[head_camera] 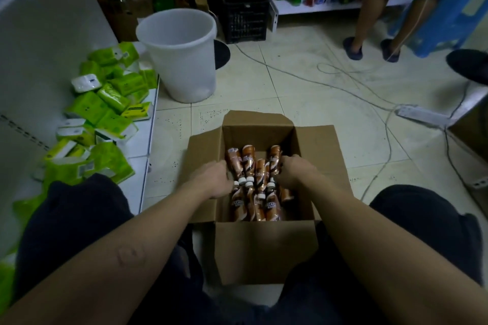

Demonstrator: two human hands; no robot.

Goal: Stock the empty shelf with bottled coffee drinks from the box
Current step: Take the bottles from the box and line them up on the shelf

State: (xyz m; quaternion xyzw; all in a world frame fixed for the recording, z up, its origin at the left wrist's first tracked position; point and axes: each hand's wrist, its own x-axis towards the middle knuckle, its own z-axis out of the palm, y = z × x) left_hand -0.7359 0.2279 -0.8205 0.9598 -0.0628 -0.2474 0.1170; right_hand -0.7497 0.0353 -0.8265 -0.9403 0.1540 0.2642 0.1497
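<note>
Between the person's knees, on the tiled floor point(330, 119), sits an open cardboard box point(264, 248) with its flaps folded out. Brown-labelled bottles point(254, 192) with white caps lie inside it in two loose rows, filling the bottom.

Both hands reach down into the box. The left hand point(211, 179) is at the left end of the far row, its fingers bent down and hidden behind its back; it touches the leftmost bottle, but whether it grips one cannot be told. The right hand point(295, 171) is at the right end of the same row, fingers curled over the top of the rightmost bottle point(274, 157), holding it.

On the left, a low white shelf point(148, 145) runs along the floor, covered with a jumble of green packs point(105, 103). A white bucket point(179, 55) stands upright just beyond the shelf's far end. Behind the bucket, a black crate point(243, 10) stands against the yellow wall. To the crate's right, a second shelf point(317, 9) holds assorted bottles and bags.

Cables point(343, 87) loop across the floor to a power strip point(420, 113) on the right. Another person's legs point(369, 18) stand at the far right.
</note>
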